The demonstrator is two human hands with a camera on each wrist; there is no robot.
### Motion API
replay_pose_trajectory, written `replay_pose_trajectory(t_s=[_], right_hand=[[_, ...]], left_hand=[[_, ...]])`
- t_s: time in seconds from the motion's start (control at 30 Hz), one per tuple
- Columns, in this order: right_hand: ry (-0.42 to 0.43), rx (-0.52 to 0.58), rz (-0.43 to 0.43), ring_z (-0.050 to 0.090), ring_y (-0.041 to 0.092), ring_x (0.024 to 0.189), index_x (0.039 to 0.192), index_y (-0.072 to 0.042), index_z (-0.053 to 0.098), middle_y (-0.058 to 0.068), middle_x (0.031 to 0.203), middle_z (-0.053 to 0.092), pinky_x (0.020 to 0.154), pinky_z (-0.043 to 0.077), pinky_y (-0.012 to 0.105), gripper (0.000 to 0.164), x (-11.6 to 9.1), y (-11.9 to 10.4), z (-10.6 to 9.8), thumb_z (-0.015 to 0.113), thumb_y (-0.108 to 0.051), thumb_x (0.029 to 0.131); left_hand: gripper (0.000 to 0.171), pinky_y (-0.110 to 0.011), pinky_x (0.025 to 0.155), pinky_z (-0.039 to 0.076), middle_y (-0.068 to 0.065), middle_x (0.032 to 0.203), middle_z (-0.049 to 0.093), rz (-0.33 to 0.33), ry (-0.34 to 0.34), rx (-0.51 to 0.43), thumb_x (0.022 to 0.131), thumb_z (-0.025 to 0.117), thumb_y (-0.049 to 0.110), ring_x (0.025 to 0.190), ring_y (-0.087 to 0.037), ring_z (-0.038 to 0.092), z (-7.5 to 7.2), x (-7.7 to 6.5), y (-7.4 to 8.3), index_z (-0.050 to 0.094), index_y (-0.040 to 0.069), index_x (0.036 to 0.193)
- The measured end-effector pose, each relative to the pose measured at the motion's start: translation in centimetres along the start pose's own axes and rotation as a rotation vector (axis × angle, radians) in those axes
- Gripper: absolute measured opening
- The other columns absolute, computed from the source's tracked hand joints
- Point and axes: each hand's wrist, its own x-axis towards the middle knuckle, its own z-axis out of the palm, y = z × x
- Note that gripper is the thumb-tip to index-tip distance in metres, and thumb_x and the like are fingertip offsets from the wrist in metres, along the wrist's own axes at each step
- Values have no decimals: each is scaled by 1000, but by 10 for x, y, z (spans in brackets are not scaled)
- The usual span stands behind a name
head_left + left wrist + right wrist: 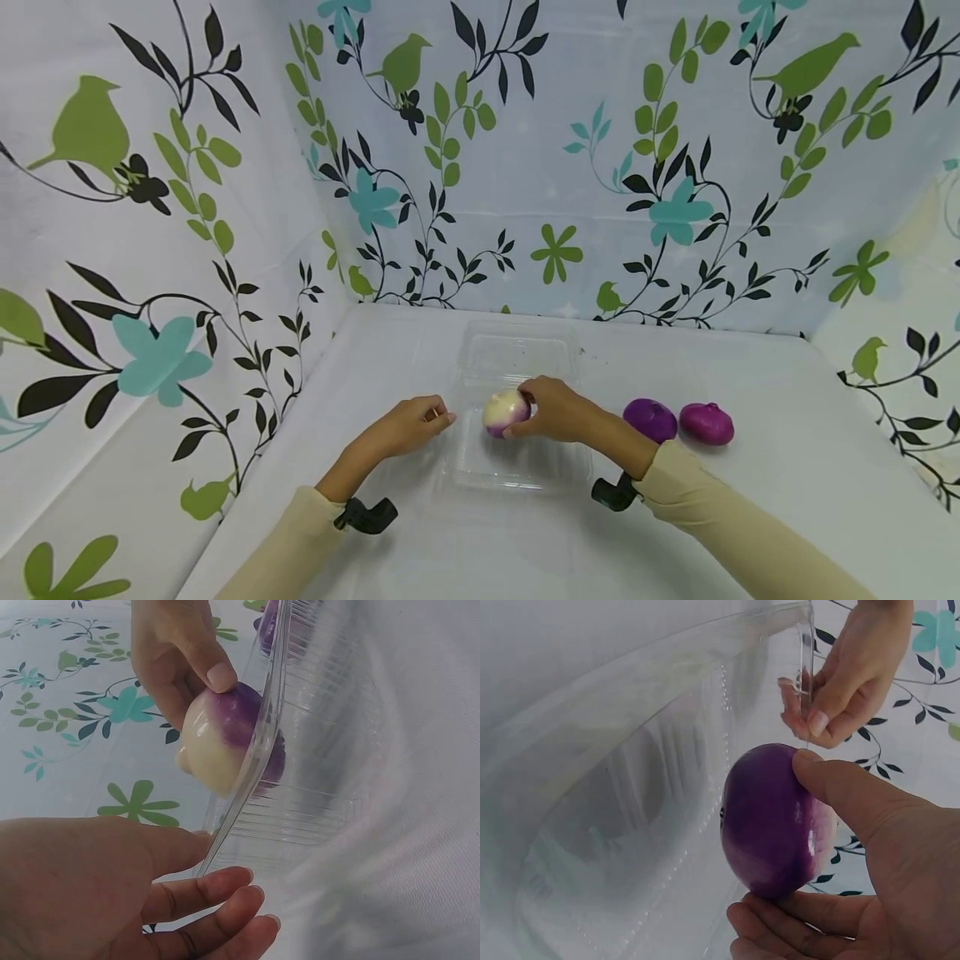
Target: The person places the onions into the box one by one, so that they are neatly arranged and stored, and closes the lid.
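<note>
A purple-and-white onion point(506, 413) is gripped in my right hand point(558, 411), thumb on one side and fingers on the other, over the near half of an opened clear plastic container point(517, 479). In the right wrist view the onion's purple base point(769, 825) faces the container floor; its pale end shows in the left wrist view. My left hand point(411, 425) is at the container's left edge, holding it lightly with the rim point(251, 769) between thumb and bent fingers.
Two purple onions, one darker point(650, 420) and one pinker point(707, 423), sit side by side on the white table point(795, 500), right of the container. Its lid half point(517, 346) lies folded back on the far side. Patterned cloth point(525, 167) hangs behind and along the sides.
</note>
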Motion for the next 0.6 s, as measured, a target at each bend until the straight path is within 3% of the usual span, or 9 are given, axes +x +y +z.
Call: replay_pose_trajectory(t_s=[0.27,0.6], right_hand=[[-22,-54,18,60,17,95,119,-3,69,2,102,68,88,57,37,58,12,-7,10,92,-40,81],[-29,-77,65,60,18,93,113,-1,68,5,102,67,87,55,38,58,22,-12,24,94,-40,79]], left_hand=[[23,-34,73,49,-1,92,66,22,9,2,109,60,31,81,-14,59,0,0,-1,66,10,101],[21,-34,72,49,-1,93,66,24,9,-1,109,60,29,81,-15,58,0,-1,-2,65,11,100]])
